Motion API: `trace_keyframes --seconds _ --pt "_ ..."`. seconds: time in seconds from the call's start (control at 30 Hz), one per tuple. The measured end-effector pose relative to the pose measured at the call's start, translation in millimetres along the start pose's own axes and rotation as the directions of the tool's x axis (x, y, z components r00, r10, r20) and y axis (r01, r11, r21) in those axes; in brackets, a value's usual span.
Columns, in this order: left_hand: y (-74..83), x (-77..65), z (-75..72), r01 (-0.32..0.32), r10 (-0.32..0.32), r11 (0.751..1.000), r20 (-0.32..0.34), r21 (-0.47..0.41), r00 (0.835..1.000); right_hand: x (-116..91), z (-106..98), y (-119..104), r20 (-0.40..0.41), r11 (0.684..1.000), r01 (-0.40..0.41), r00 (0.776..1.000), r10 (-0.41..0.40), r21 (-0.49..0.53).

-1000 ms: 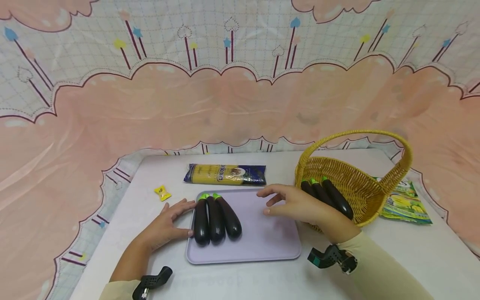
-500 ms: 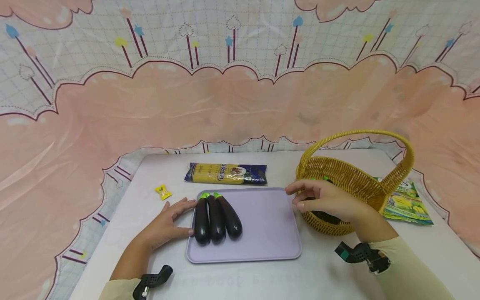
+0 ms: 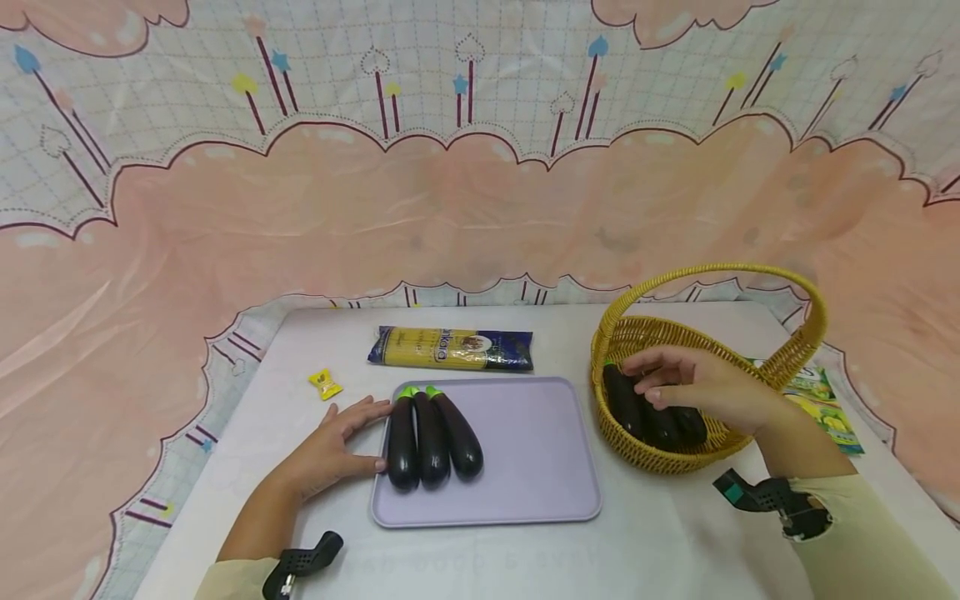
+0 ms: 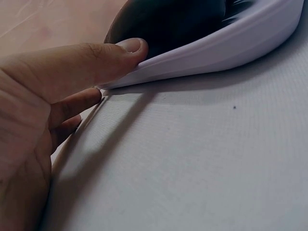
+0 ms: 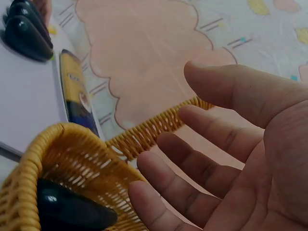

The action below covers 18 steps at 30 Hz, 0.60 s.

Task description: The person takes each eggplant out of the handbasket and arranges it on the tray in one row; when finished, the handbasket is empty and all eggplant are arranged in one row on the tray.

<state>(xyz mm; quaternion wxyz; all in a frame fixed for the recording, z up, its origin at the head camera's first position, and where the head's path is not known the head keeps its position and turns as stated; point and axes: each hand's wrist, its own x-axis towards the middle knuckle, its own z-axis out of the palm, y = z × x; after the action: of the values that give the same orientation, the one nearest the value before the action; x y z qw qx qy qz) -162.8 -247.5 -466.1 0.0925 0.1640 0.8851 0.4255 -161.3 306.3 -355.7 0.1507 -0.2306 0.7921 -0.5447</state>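
Note:
Three dark eggplants (image 3: 433, 442) with green stems lie side by side on the left part of a lilac tray (image 3: 536, 467). My left hand (image 3: 333, 450) rests at the tray's left edge; in the left wrist view its thumb (image 4: 115, 55) lies on the rim beside an eggplant. Over the yellow wicker basket (image 3: 652, 462) hovers my right hand (image 3: 697, 387), fingers loosely bent and nothing held. More eggplants (image 3: 626, 404) lie in the basket beneath it, partly hidden by the hand. The right wrist view shows the palm and spread fingers above the basket rim.
A blue and yellow pasta packet (image 3: 450, 348) lies behind the tray. To the left is a small yellow wrapped candy (image 3: 326, 385). Green and yellow packets (image 3: 825, 408) lie right of the basket, whose tall handle (image 3: 720, 268) arches over it.
My right hand has moved right, from above the tray to over the basket, still holding nothing. The left hand and the eggplants on the tray have stayed in place.

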Motion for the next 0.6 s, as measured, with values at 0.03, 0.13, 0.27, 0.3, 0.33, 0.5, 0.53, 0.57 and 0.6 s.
trace_keyframes --seconds 0.03,0.13,0.27,0.3,0.33,0.5,0.53,0.57,0.6 --pt "0.2 -0.2 -0.1 0.001 -0.001 1.0 -0.001 -0.001 1.0 -0.2 -1.6 -0.6 -0.004 1.0 -0.014 1.0 0.014 -0.006" --pt "0.2 -0.5 -0.1 0.002 -0.002 1.0 -0.002 -0.001 1.0 0.2 -7.2 -1.1 -0.003 0.999 -0.04 0.999 0.04 -0.032" --pt "0.0 -1.0 0.1 0.007 -0.007 1.0 -0.003 -0.004 1.0 2.0 -15.9 1.4 0.017 0.997 -0.052 0.998 0.053 -0.065" --pt "0.3 -1.2 0.2 0.011 -0.011 1.0 -0.004 -0.004 1.0 2.4 -18.1 2.5 0.022 0.996 -0.055 0.998 0.057 -0.074" --pt "0.2 -1.3 0.4 0.014 -0.014 1.0 -0.003 -0.004 1.0 2.6 -19.9 3.4 0.024 0.995 -0.064 0.998 0.066 -0.081" --pt "-1.1 -0.9 1.1 0.03 -0.03 1.0 0.004 0.004 1.0 2.1 -30.4 10.4 0.024 0.986 -0.117 0.992 0.121 -0.115" --pt "-1.4 -0.6 1.0 0.033 -0.033 0.999 0.006 0.006 0.999 1.7 -32.6 11.9 0.019 0.984 -0.129 0.991 0.132 -0.124" --pt "-1.3 -0.5 1.0 0.035 -0.035 0.999 0.007 0.006 0.999 1.2 -34.8 13.4 0.013 0.981 -0.139 0.99 0.142 -0.135" --pt "-1.4 -0.4 0.8 0.036 -0.036 0.999 0.009 0.006 0.999 0.8 -37.0 14.7 0.005 0.978 -0.147 0.989 0.149 -0.147"
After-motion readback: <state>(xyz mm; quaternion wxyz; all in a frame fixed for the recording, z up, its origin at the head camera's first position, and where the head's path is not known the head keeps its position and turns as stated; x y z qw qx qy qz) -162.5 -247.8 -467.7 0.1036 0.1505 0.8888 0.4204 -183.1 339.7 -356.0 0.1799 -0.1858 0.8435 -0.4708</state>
